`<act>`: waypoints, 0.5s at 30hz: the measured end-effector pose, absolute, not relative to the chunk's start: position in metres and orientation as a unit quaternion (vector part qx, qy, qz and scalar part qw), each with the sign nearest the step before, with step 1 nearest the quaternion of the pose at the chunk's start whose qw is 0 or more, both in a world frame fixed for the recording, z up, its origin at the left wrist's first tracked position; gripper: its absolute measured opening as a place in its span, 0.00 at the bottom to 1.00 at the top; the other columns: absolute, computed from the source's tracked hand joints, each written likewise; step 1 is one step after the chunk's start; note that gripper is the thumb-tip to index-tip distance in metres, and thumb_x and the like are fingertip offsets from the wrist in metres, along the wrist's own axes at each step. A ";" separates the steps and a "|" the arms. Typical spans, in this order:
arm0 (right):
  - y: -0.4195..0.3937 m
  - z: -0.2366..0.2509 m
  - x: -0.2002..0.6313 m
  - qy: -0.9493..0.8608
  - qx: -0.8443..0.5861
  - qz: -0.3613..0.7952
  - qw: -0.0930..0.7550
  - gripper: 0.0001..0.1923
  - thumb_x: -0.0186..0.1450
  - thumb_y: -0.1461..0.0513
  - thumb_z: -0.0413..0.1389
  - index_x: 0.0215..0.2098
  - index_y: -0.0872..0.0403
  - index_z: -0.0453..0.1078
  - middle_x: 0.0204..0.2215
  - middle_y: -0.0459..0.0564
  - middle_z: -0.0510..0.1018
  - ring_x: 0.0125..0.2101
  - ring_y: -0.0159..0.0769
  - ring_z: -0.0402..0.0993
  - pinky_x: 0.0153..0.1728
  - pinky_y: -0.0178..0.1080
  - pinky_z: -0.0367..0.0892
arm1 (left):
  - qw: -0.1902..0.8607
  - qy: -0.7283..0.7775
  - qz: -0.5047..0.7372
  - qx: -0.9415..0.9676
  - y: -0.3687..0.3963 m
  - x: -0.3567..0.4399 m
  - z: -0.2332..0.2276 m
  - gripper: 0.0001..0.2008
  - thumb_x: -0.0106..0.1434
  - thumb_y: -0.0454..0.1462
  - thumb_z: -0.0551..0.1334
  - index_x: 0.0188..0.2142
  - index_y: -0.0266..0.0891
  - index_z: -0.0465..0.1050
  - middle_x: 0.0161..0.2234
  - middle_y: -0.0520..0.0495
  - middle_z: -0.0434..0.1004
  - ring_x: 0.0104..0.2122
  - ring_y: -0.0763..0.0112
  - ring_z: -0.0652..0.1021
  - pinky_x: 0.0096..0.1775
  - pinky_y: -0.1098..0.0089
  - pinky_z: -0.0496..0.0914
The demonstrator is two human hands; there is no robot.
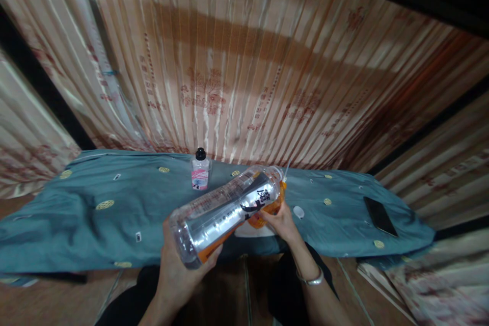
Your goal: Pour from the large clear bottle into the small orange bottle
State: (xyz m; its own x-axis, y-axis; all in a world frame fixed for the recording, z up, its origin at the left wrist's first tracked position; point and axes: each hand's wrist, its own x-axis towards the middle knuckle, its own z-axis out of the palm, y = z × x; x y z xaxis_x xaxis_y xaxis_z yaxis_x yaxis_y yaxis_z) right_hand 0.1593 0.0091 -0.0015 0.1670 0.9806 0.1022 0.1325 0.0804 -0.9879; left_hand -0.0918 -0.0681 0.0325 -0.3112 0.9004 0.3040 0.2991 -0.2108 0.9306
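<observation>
A large clear plastic bottle (225,209) with a silver and orange label lies tilted, its base toward me and its neck pointing away. My left hand (179,270) grips the bottle's base from below. My right hand (280,221) is closed around the neck end, where something orange shows behind the fingers; the cap itself is hidden. A small white cap-like disc (298,212) lies on the cloth just right of my right hand. A metal bracelet (311,280) circles my right wrist.
A teal cloth (95,214) covers a low surface before me. On it stand a small clear bottle (200,170) with a black cap and pink label, and a dark phone (380,215) at the right. Striped curtains (244,61) hang behind.
</observation>
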 end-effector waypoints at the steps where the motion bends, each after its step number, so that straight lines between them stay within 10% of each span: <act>1: 0.009 -0.001 0.159 -0.506 -0.546 0.401 0.534 0.29 0.45 0.55 0.70 0.42 0.51 0.67 0.40 0.51 0.82 0.43 0.49 0.79 0.46 0.49 0.73 | 0.260 0.571 0.578 0.523 -0.069 -0.090 0.035 0.38 0.45 0.50 0.70 0.52 0.42 0.60 0.46 0.42 0.73 0.45 0.55 0.77 0.49 0.49 0.72; 15: 0.009 -0.002 0.159 -0.517 -0.548 0.388 0.530 0.27 0.46 0.57 0.69 0.41 0.52 0.67 0.40 0.51 0.83 0.41 0.47 0.80 0.46 0.49 0.74 | 0.243 0.569 0.575 0.536 -0.066 -0.092 0.032 0.38 0.45 0.50 0.70 0.53 0.42 0.59 0.46 0.41 0.73 0.45 0.54 0.77 0.48 0.48 0.73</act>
State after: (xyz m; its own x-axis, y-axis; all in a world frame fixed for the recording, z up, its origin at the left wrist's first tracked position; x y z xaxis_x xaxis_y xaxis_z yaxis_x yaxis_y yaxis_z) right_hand 0.1594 0.0094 -0.0018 0.1639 0.9788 0.1230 0.1558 0.0974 -0.9830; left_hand -0.0922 -0.0659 0.0320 -0.3075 0.8887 0.3399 0.3301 -0.2354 0.9141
